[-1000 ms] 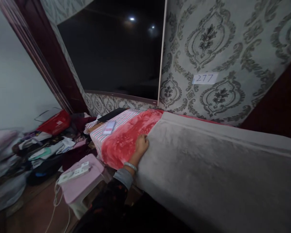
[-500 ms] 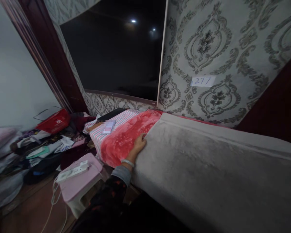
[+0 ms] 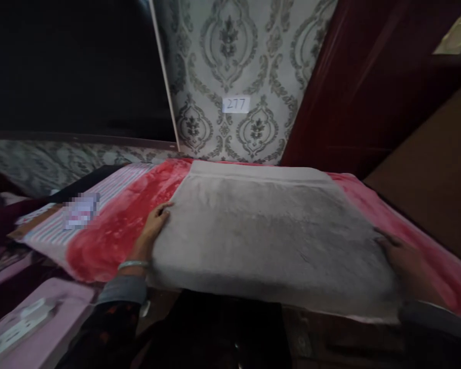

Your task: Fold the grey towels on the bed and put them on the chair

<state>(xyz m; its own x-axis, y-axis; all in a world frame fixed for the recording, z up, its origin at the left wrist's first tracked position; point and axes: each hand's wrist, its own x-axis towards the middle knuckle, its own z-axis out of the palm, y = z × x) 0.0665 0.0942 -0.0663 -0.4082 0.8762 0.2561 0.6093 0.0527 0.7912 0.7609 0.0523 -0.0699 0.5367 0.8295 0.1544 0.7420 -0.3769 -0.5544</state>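
A grey plush towel (image 3: 261, 230) lies spread over a red fleece blanket (image 3: 115, 230), with a paler band along its far end and its near end hanging over the front edge. My left hand (image 3: 153, 228), a bracelet at the wrist, grips the towel's left edge between thumb and fingers. At the opposite edge is my right hand (image 3: 403, 256), its fingers closed on the towel's right side; it is dim and slightly blurred.
A striped cloth (image 3: 57, 225) with a blurred-out small item lies left of the blanket. Lower left, a power strip (image 3: 19, 325) rests on a pink stool (image 3: 67, 292). Behind are a large television (image 3: 77, 66) and a wall label (image 3: 236, 104) marked 277. Dark red panelling (image 3: 341, 87) rises at right.
My view has turned right, so the towel is now centred and the clothes pile has mostly left view. My right hand has appeared at the towel's right edge; my left hand stays on the left edge.
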